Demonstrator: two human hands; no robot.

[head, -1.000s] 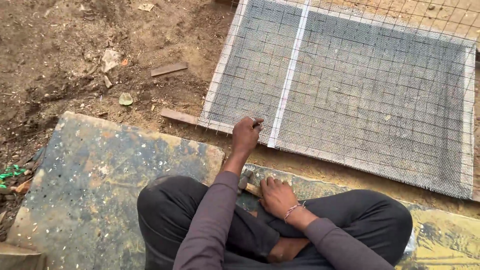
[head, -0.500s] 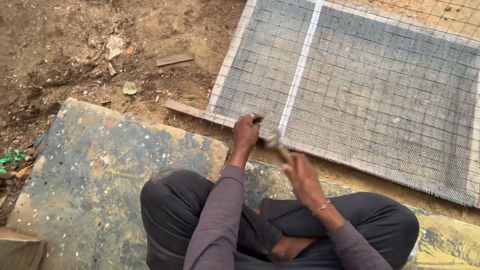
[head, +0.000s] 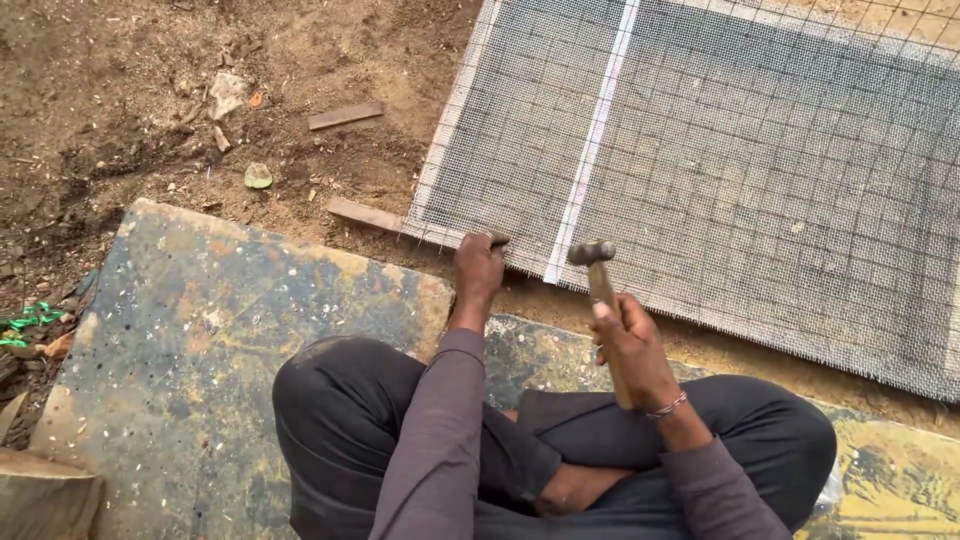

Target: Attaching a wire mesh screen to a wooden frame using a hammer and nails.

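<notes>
Right now the person sits cross-legged on a paint-spattered board (head: 200, 340) laid on bare dirt, both arms reaching forward. The right hand (head: 632, 345) is clenched around the wooden handle of a small hammer (head: 603, 290), whose metal head is raised just above the near edge of a wire mesh panel (head: 740, 160). The hammer tilts slightly, head pointing away from the body, and hangs close to the pale strip (head: 590, 150) that runs across the mesh.

The left hand (head: 478, 268) rests at the same near edge of the mesh, a little to the left of the hammer head, fingers curled and pinched at the rim; whatever is held between the fingertips is too small to tell. The two hands are near each other but apart.

A flat wooden slat (head: 365, 213) lies on the dirt, touching the near left corner of the mesh. Farther off, another short stick (head: 345, 115) lies among scattered debris. Green scraps (head: 28, 325) sit at the far left edge.
</notes>
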